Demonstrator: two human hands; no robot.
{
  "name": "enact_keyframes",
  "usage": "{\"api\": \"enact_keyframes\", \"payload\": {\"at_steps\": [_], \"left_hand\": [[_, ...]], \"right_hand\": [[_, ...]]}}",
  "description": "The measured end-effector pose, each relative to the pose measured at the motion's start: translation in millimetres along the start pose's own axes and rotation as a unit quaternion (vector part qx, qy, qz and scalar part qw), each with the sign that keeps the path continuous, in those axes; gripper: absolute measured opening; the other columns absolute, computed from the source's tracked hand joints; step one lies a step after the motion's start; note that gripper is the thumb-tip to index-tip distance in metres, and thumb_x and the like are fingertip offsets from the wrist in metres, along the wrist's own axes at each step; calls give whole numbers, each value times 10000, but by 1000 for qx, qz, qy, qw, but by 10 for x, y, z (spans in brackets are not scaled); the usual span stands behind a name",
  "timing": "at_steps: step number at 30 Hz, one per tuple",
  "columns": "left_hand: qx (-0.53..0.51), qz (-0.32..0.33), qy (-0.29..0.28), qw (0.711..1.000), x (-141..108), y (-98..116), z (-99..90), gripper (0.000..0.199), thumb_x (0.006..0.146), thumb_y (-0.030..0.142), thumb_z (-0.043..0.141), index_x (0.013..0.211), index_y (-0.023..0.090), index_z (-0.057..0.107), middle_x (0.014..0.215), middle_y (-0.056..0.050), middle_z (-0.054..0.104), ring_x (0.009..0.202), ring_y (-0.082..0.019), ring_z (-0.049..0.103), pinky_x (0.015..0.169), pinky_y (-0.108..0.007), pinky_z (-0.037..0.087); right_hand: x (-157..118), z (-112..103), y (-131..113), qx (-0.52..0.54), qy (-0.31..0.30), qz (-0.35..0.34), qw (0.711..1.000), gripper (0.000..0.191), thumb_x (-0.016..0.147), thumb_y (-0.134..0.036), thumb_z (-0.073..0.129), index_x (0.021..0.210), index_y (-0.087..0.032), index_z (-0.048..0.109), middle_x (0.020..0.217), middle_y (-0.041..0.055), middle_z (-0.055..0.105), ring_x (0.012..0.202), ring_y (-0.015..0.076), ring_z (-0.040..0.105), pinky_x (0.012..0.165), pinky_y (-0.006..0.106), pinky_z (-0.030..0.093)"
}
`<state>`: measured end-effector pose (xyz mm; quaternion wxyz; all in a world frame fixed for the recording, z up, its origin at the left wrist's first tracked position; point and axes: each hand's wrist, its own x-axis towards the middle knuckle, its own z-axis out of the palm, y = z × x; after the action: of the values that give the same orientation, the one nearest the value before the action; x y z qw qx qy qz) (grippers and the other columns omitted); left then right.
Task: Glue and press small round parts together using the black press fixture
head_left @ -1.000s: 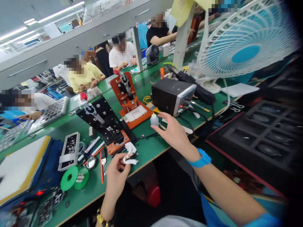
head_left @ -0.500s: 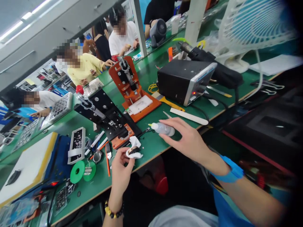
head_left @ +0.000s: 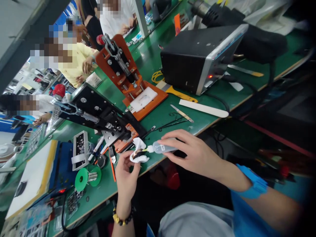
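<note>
My left hand (head_left: 127, 171) pinches a white tissue (head_left: 139, 144) with a small dark part (head_left: 138, 153) lying in it, over the front edge of the green bench. In my right hand (head_left: 190, 151) is a translucent squeeze bottle (head_left: 163, 147), tilted nearly flat and pointing left. Its thin yellowish tip is at the dark part; whether they touch I cannot tell. Just behind the tissue is the orange base (head_left: 125, 138) of a black toggle-clamp fixture (head_left: 96, 112).
An orange clamp fixture (head_left: 145, 110) stands farther back. Right of it are a yellow-handled brush (head_left: 181, 94), a black station box (head_left: 182, 62) and a white strip (head_left: 203, 108). At left are a solder spool (head_left: 81, 179) and a parts tray (head_left: 80, 149). People sit across the bench.
My right hand has brought the bottle left and its tip to the part in the tissue. My left hand has hardly moved. The view has tilted and come closer to the bench.
</note>
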<state>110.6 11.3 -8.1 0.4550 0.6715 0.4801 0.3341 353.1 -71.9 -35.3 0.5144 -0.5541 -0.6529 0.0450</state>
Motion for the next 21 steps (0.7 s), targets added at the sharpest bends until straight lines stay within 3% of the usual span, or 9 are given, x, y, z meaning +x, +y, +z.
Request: {"api": "enact_keyframes", "payload": {"at_steps": [21], "left_hand": [[18,19,0,1000,9,14,11,291,889,315,794,1114,176,674,1096,-100,742,929,-197,714,788,-258,578]], "right_hand": [[-2,-36,-61,-45,-21,-35,998,359,1004,-153,602,1336,-278,659,1198,79,706,1121,225,671,950,385,618]]}}
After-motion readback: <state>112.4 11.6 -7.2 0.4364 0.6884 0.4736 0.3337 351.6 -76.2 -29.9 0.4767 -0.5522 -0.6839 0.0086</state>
